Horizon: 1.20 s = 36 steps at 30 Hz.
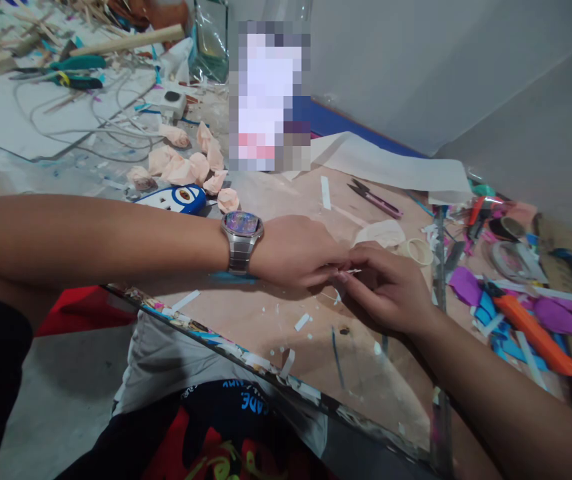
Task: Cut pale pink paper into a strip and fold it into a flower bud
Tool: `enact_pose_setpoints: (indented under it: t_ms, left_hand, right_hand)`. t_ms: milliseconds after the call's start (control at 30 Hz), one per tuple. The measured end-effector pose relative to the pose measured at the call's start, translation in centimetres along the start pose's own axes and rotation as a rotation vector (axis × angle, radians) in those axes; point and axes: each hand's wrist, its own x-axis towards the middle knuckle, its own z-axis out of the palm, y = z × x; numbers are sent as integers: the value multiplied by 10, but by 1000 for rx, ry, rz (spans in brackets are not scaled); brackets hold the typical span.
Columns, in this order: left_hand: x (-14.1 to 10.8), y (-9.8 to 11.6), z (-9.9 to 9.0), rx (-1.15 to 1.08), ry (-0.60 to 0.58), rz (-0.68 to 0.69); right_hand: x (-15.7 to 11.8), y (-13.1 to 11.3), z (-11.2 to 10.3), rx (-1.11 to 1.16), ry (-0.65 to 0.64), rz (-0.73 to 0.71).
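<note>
Pinch the small pale piece (353, 271) lightly near its end, since something this thin would likely bend or slip under hard pressure, and move one hand while the other steadies. Rest your wrists if they tremble, and work low over the worktop (246, 313) so a dropped piece stays easy to find. The piece is just above the surface, between the front and back edges, toward the right. Your right hand (391, 287) has thumb and forefinger drawn narrow around it; your left hand (296, 250) meets them, back upward, though its grip is hidden. Your left forearm reaches across from the left edge; your right angles in from the front right.
</note>
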Motion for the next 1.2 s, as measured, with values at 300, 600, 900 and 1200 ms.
enact_pose_setpoints:
  t_ms: [300,600,900,1200]
  left_hand:
    - [0,-4,4,-74,65,28]
    - [1,2,3,137,34,21]
    - [1,6,2,194,-33,35]
    - [1,7,-2,216,-50,14]
  right_hand:
    - [0,1,2,-22,29,-54]
    - [0,3,0,-43,-12,-62]
    - [2,1,-1,-31,-29,-90]
    - [1,1,-2,-11,-19,-62]
